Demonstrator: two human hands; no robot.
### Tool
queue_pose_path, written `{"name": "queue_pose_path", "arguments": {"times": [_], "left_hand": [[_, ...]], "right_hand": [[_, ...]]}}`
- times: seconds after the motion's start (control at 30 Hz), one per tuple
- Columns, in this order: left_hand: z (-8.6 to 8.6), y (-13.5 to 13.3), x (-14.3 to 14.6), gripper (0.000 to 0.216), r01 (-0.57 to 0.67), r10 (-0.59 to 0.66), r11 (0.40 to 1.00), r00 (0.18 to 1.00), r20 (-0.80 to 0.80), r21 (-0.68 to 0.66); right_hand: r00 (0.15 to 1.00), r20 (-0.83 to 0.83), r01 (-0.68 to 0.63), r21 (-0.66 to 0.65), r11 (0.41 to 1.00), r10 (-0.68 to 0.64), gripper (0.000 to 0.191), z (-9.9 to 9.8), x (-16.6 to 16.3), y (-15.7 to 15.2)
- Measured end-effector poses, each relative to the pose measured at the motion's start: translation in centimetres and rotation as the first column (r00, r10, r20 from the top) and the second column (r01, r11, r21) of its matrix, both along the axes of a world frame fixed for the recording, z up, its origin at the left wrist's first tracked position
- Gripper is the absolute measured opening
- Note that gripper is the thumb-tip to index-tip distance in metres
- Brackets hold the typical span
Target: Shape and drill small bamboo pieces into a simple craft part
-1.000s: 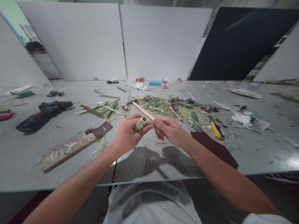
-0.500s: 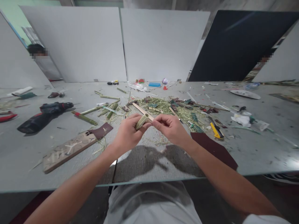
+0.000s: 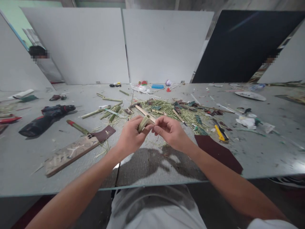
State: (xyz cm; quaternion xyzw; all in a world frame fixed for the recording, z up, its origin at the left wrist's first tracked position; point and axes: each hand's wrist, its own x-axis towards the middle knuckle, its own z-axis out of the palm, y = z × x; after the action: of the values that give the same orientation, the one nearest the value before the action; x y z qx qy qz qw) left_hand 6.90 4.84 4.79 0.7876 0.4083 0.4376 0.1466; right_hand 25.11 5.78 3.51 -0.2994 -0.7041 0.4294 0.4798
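My left hand (image 3: 131, 133) is closed around a short hollow green stem piece (image 3: 143, 123), its open end facing up. Just behind the stem, a flat pale wooden strip (image 3: 141, 110) slants away toward the back left. My right hand (image 3: 170, 131) is pinched beside the left fingertips, at the strip's near end. Its fingers hide what lies between them, so I cannot tell whether it grips the strip. Both hands are above the near side of a heap of green shreds (image 3: 164, 106).
A cordless drill (image 3: 47, 116), a red-ended green stem (image 3: 77, 127) and a patterned phone case (image 3: 70, 152) lie at left. Cut stems (image 3: 111, 111) lie behind. At right are a yellow utility knife (image 3: 221, 132) and a dark red sheet (image 3: 218, 152). Upright panels (image 3: 166, 44) stand behind.
The red-ended stem has shifted left and nearer, up against the phone case. My right fingers have moved slightly left and changed their curl. My left hand is nearly still, still holding the stem piece.
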Motion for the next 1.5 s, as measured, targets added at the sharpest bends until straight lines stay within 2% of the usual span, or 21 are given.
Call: {"name": "queue_pose_path", "arguments": {"times": [0.07, 0.1, 0.2, 0.27, 0.3, 0.37, 0.47, 0.57, 0.63, 0.73, 0.87, 0.97, 1.03, 1.13, 1.2, 1.27, 1.33, 1.4, 1.5], "left_hand": [[0.1, -0.1, 0.0, 0.024, 0.013, -0.013, 1.000, 1.000, 0.000, 0.005], [0.1, -0.2, 0.0, 0.024, 0.018, -0.018, 1.000, 1.000, 0.000, 0.002], [0.1, -0.2, 0.1, 0.021, 0.033, -0.033, 0.999, 0.999, 0.000, 0.002], [0.0, -0.2, 0.2, 0.019, 0.030, -0.030, 0.999, 1.000, 0.008, 0.022], [-0.1, -0.2, 0.2, 0.019, 0.025, -0.025, 0.999, 1.000, 0.014, 0.034], [-0.1, -0.1, 0.1, 0.019, 0.010, -0.012, 0.999, 1.000, 0.026, 0.051], [-0.2, -0.1, 0.1, 0.019, 0.003, -0.005, 0.998, 1.000, 0.018, 0.064], [-0.1, 0.0, 0.1, 0.019, -0.004, 0.003, 0.997, 1.000, 0.020, 0.073], [-0.1, 0.0, 0.2, 0.020, -0.008, 0.005, 0.997, 0.999, 0.033, 0.076], [0.0, 0.1, 0.2, 0.022, -0.006, 0.002, 0.997, 0.999, 0.048, 0.074], [-0.1, 0.2, 0.2, 0.021, -0.007, 0.004, 0.999, 0.997, 0.074, 0.036], [-0.5, 0.2, 0.1, 0.022, 0.033, -0.021, 0.997, 0.986, 0.164, -0.068], [-0.9, 0.2, 0.0, 0.024, 0.151, -0.115, 0.983, 0.952, 0.284, -0.108], [-1.2, 0.1, -0.1, 0.030, 0.365, -0.306, 0.928, 0.857, 0.414, -0.070], [-1.2, 0.0, -0.1, 0.032, 0.402, -0.347, 0.912, 0.865, 0.363, -0.086], [-1.0, -0.2, 0.1, 0.031, 0.376, -0.330, 0.918, 0.901, 0.280, -0.129], [-0.9, -0.5, 0.3, 0.027, 0.391, -0.341, 0.908, 0.899, 0.275, -0.152], [-0.9, -0.7, 0.6, 0.025, 0.460, -0.389, 0.873, 0.857, 0.337, -0.162], [-1.2, -0.8, 1.0, 0.023, 0.574, -0.448, 0.795, 0.774, 0.447, -0.197]], "right_hand": [[0.989, -0.051, -0.144, -0.143, 0.979, 0.138, 0.034, -0.2, 0.0, 0.3], [0.974, -0.081, -0.225, -0.225, 0.948, 0.212, 0.040, -0.3, 0.0, 0.5], [0.912, -0.200, -0.410, -0.454, 0.791, 0.357, 0.055, -0.5, -0.1, 0.7], [0.895, -0.263, -0.447, -0.534, 0.718, 0.361, 0.053, -0.4, -0.3, 0.6], [0.898, -0.278, -0.440, -0.545, 0.714, 0.340, 0.051, -0.3, -0.3, 0.5], [0.921, -0.275, -0.384, -0.531, 0.756, 0.274, 0.048, -0.1, -0.4, 0.2], [0.968, -0.198, -0.228, -0.431, 0.873, 0.155, 0.040, 0.3, -0.4, -0.2], [0.998, -0.063, -0.027, -0.222, 0.975, 0.013, 0.034, 0.6, -0.4, -0.5], [0.998, 0.012, 0.070, -0.086, 0.994, -0.069, 0.032, 0.7, -0.4, -0.6], [0.984, 0.093, 0.144, 0.060, 0.988, -0.149, 0.026, 0.6, -0.3, -0.7], [0.954, 0.136, 0.234, 0.224, 0.946, -0.268, 0.020, 0.6, -0.3, -1.0], [0.926, 0.082, 0.323, 0.334, 0.885, -0.369, 0.017, 1.0, -0.1, -1.4], [0.916, 0.028, 0.358, 0.392, 0.847, -0.400, 0.015, 1.3, 0.1, -1.7], [0.903, -0.050, 0.397, 0.474, 0.786, -0.427, 0.011, 1.7, 0.1, -2.1], [0.890, -0.101, 0.427, 0.526, 0.736, -0.444, 0.009, 1.8, 0.1, -2.4], [0.878, -0.142, 0.449, 0.579, 0.680, -0.458, 0.008, 1.9, -0.1, -2.7], [0.864, -0.165, 0.465, 0.626, 0.626, -0.476, 0.010, 2.0, -0.2, -2.9], [0.850, -0.172, 0.476, 0.655, 0.586, -0.498, 0.013, 2.0, -0.2, -3.0], [0.837, -0.162, 0.483, 0.668, 0.566, -0.523, 0.015, 1.9, -0.2, -2.9]]}}
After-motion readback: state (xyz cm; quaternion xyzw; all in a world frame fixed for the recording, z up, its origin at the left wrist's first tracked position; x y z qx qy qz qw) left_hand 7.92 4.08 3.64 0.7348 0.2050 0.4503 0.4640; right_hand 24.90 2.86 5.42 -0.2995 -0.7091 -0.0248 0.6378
